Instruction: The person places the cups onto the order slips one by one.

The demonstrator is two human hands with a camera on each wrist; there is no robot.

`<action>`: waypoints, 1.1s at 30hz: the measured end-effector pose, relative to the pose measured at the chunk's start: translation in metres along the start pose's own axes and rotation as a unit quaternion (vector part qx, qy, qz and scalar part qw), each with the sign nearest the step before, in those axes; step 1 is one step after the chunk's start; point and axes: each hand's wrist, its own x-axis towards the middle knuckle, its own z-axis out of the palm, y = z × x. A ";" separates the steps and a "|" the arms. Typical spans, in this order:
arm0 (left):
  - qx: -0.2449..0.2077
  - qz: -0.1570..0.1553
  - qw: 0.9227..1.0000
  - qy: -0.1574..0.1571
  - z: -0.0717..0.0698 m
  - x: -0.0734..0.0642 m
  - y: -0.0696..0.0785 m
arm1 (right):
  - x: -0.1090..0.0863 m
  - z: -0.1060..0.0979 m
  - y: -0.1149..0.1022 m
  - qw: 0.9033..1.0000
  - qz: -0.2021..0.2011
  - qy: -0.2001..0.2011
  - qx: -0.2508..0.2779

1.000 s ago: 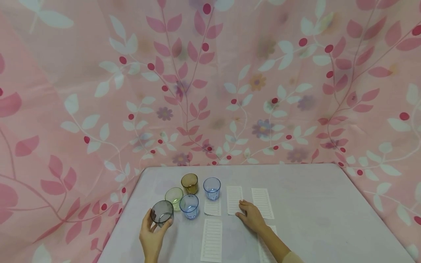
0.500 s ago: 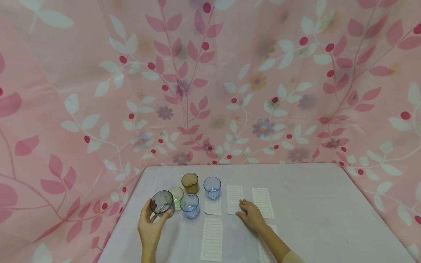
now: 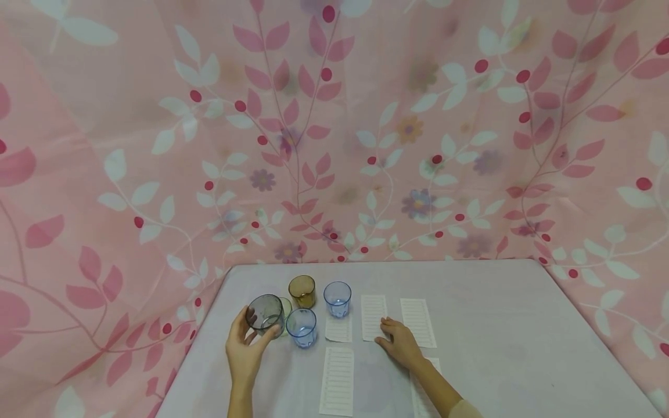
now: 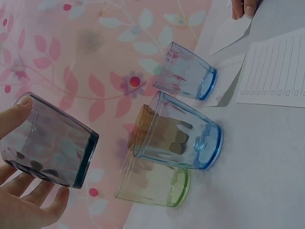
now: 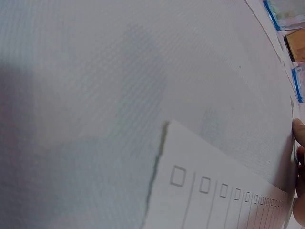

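My left hand grips a dark grey glass tumbler, thumb on one side and fingers on the other. In the left wrist view the grey tumbler is held up off the table. It overlaps a light green glass in the head view. Just right of it stands a blue glass, with an amber glass behind. Another blue glass stands on a small paper sheet. My right hand rests on the table, fingertips at the edge of a printed sheet.
More printed paper strips lie around: one at the front middle, one right of the hand, another partly under the right forearm. A white cloth covers the table. A pink floral curtain hangs behind.
My left hand has lifted the grey tumbler and moved it away from me and slightly right, so it now hides most of the green glass. The right hand has stayed still.
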 end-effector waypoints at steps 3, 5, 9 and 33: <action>-0.004 0.005 1.000 -0.007 0.003 0.002 0.001 | 0.001 0.000 0.000 1.000 -0.001 0.000 0.000; -0.008 0.008 1.000 -0.010 0.006 0.004 0.003 | 0.002 0.000 0.001 1.000 -0.001 0.000 0.002; -0.017 0.015 1.000 -0.015 0.011 0.006 0.005 | 0.003 0.000 0.001 1.000 0.002 0.001 0.006; -0.048 -0.001 0.997 -0.058 0.042 0.010 0.016 | -0.001 0.001 0.001 1.000 -0.006 0.012 0.011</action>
